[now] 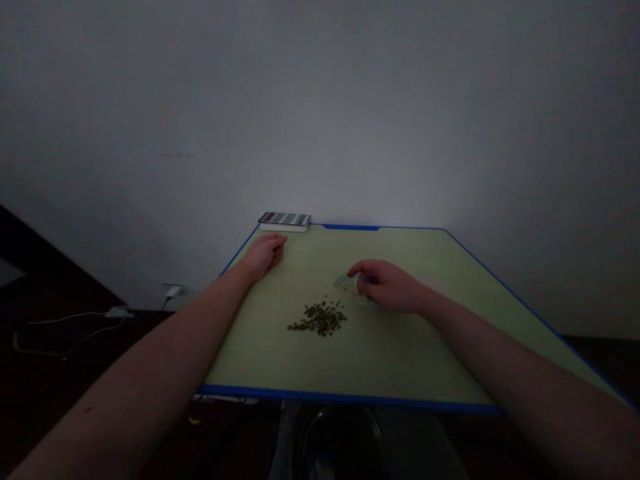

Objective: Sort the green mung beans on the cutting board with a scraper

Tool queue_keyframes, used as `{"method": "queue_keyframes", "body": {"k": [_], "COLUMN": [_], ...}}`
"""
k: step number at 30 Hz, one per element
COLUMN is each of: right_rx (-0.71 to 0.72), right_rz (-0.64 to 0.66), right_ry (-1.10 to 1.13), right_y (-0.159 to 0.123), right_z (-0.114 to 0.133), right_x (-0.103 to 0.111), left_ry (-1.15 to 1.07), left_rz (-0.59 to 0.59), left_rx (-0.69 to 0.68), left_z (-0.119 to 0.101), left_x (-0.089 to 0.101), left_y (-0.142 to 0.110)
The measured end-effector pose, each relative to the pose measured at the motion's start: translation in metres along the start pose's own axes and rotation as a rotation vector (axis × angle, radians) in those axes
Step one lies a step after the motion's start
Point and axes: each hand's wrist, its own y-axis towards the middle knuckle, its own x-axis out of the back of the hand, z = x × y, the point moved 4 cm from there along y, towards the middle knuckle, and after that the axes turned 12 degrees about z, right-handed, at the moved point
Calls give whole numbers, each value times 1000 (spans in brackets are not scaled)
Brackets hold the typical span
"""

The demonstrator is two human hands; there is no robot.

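My right hand is closed on the rim of a clear, see-through dish at the middle right of the table. The fingers cover much of the dish, so its full shape is hard to tell. Just left of it and nearer to me lies a loose heap of small brownish-green pieces, like dried grains or pellets, scattered on the tabletop. My left hand rests by the table's left edge with its fingers curled. Whatever it may hold is hidden.
The pale green table has a blue rim and stands against a grey wall. A flat box with a striped top sits at the far left corner, beyond my left hand. A white plug and cables are low at the left.
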Motion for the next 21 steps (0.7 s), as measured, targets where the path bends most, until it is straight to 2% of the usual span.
{"method": "queue_keyframes", "body": {"k": [4, 6, 9, 12, 17, 21], "right_rx": [18, 14, -24, -79, -102, -67], "right_rz": [-64, -104, -190, -260, -184, -94], "right_ry": [9, -21, -93, -161, -253, -318], "right_y": [-5, -7, -7, 3, 29, 32], "right_z": [-5, -7, -13, -20, -22, -15], "right_x": [-1, 1, 11, 22, 23, 11], "left_ry": [49, 157, 300, 338, 323, 302], "left_rz": [32, 22, 8, 11, 14, 35], "left_rx": [-5, 4, 47, 65, 63, 64], "left_z": [-1, -2, -1, 2, 4, 7], "left_x": [1, 4, 7, 9, 10, 11], "left_y": [-7, -9, -8, -6, -4, -2]}}
